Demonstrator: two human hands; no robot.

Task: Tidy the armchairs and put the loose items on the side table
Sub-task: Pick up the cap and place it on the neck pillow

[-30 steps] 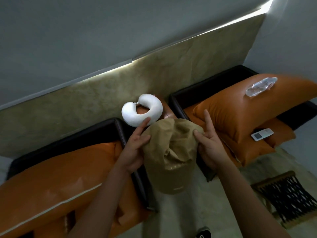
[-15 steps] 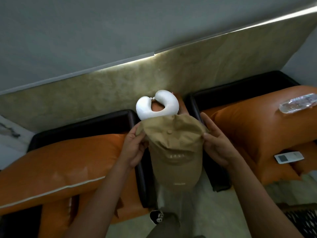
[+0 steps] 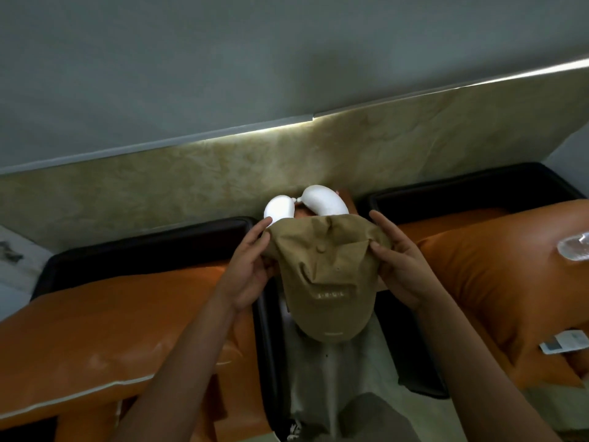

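A tan cap (image 3: 325, 275) is held up over the gap between the two armchairs, with its crown crumpled and its brim turned toward the lower edge of the view. It is gripped at the left edge of the crown by the left hand (image 3: 251, 269) and pinched at the right edge by the right hand (image 3: 398, 266), so the hands are set apart with the cap spread between them. Just behind the cap, a white neck pillow (image 3: 322, 204) is seen on the side table (image 3: 302, 214), of which only a brown sliver is shown. Orange cushions in black frames are seen on the left armchair (image 3: 111, 330) and the right armchair (image 3: 494, 266). A clear plastic bottle (image 3: 573, 247) is laid on the right armchair's upper cushion, and a white remote (image 3: 564, 342) is seen lower down on it
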